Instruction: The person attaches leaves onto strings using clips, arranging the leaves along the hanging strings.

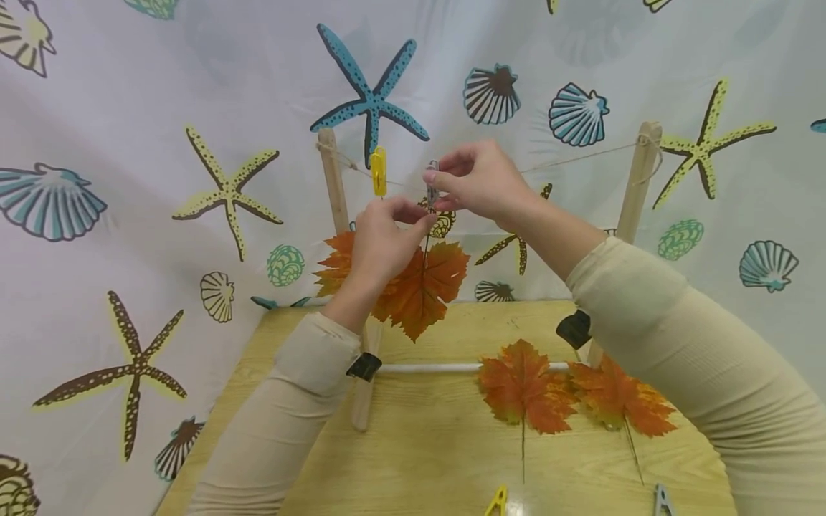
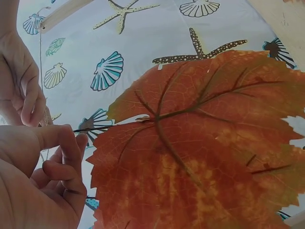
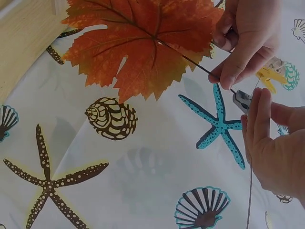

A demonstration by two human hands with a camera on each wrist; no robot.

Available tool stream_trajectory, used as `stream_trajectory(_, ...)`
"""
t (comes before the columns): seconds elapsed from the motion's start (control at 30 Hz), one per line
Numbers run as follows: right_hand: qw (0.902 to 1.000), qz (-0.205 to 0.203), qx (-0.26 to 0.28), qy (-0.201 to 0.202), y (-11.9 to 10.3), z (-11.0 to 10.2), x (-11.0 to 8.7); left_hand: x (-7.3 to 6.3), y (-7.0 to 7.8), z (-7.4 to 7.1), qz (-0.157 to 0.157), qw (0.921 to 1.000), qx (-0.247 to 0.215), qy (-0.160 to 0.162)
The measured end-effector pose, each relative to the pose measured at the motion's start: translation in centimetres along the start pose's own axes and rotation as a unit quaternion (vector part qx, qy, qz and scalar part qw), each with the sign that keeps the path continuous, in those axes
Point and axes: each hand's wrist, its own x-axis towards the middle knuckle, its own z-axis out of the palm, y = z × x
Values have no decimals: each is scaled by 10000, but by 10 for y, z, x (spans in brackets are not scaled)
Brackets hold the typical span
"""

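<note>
My left hand (image 1: 387,240) pinches the thin dark stem of an orange maple-like leaf (image 1: 422,290), which hangs below the fingers. Close above it, my right hand (image 1: 487,183) grips a grey clothespin (image 3: 242,101) between thumb and fingers. That clothespin is at the twine (image 1: 574,155), and the top of the stem reaches its jaws in the right wrist view. Left of both hands, a yellow clothespin (image 1: 378,172) is on the twine. A second orange leaf (image 1: 333,265) hangs under it, partly hidden behind my left hand.
Wooden posts on the left (image 1: 333,179) and right (image 1: 639,179) hold the twine, with a white rod (image 1: 426,368) low between them. On the wooden table (image 1: 419,444) lie more orange leaves (image 1: 523,387), a yellow clothespin (image 1: 497,502) and a grey-blue clothespin (image 1: 662,500). A patterned curtain (image 1: 258,93) hangs behind.
</note>
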Motion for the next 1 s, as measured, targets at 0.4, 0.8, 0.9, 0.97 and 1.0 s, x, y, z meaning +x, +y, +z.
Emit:
stream_trajectory(0.4, 9980, -323, 440, 317, 12, -10, -8, -11, -2, -8, 90, 9998, -184, -55)
stream_trajectory(0.8, 9886, -890, 1195, 219, 32, -23, -15, -13, -2, -11, -128, 9981, -431, -430)
stream_trajectory(0.9, 9883, -1045, 1098, 156, 37, -26, -17, -13, -5, -13, -174, 9966, -565, -567)
stream_trajectory(0.97, 9877, -1139, 1060, 124, 40, -27, -19, -13, -8, -13, -208, 9957, -629, -642)
stream_trajectory(1.0, 9869, -1193, 1082, 116, 42, -27, -20, -13, -9, -14, -236, 9954, -637, -670)
